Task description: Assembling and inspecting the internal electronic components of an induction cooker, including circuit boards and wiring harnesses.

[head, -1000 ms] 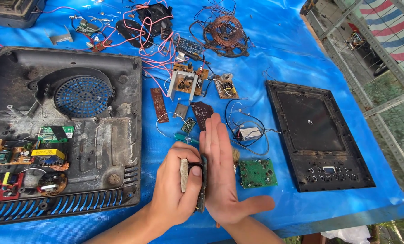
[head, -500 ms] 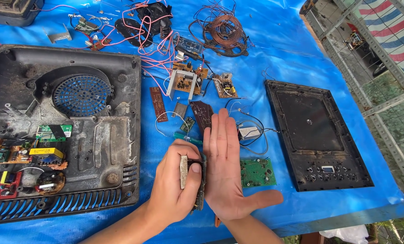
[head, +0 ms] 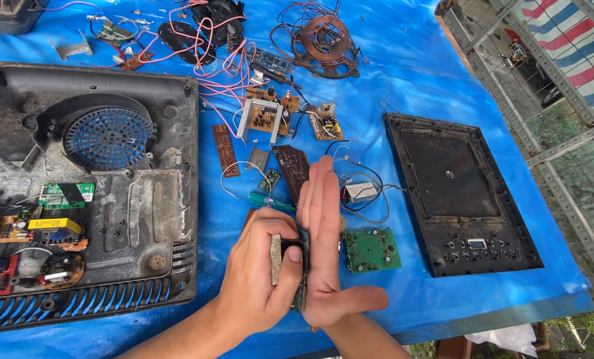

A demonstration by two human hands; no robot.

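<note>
left hand (head: 260,279) pinches small dark component block (head: 290,256) against flat open right hand (head: 327,246); step: pressing part edge-on over blue tarp (head: 430,86); next needs firm steady squeeze.

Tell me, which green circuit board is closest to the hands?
The square green board on the blue tarp, just beside the right hand. The other green board sits far off inside the big black casing.

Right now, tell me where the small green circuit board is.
In the head view, the green board lies on the blue tarp, just right of the right hand, left of the black top panel.
</note>
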